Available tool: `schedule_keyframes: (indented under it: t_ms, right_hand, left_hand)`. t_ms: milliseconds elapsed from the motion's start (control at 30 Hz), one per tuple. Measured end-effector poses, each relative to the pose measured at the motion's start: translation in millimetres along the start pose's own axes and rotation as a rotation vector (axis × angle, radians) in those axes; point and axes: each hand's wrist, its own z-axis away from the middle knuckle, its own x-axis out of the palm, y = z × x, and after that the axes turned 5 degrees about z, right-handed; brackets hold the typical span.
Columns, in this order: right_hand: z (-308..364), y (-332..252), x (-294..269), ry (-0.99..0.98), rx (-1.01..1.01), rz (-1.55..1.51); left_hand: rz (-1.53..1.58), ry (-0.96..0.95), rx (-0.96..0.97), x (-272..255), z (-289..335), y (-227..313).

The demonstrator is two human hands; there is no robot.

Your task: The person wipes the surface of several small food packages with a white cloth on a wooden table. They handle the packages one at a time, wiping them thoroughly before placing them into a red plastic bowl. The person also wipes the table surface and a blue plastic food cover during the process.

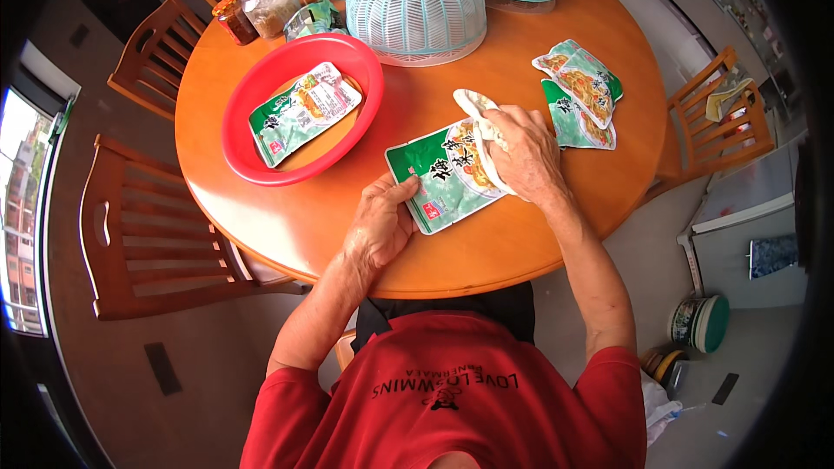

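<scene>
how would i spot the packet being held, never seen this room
On the round wooden table, look between the red basin and the pile of packets at right. There, the left hand grips a flat green-and-white packet while the right hand holds a pale cloth against it. Unlike the other packets, it alone is held.

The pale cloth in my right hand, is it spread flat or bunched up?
Bunched up: only a narrow, creased strip of the cloth shows beside the right hand, against the green packet. Its folds are hidden.
</scene>
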Motion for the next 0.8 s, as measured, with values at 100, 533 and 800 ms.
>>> schedule_keyframes:
  t_ms: [100,533,800]
  right_hand:
    - [13.9,-0.1,3.9,0.084,-0.189,-0.076]
    - [74.6,2.2,-66.3,-0.32,-0.409,-0.412]
    - [78.8,17.8,-69.0,-0.323,-0.219,-0.402]
  left_hand:
    - [0.032,0.026,-0.002,1.1,-2.0,-0.1]
    - [-0.111,-0.046,0.153,11.2,11.1,-3.9]
    - [-0.228,0.012,0.507,28.1,41.6,89.1]
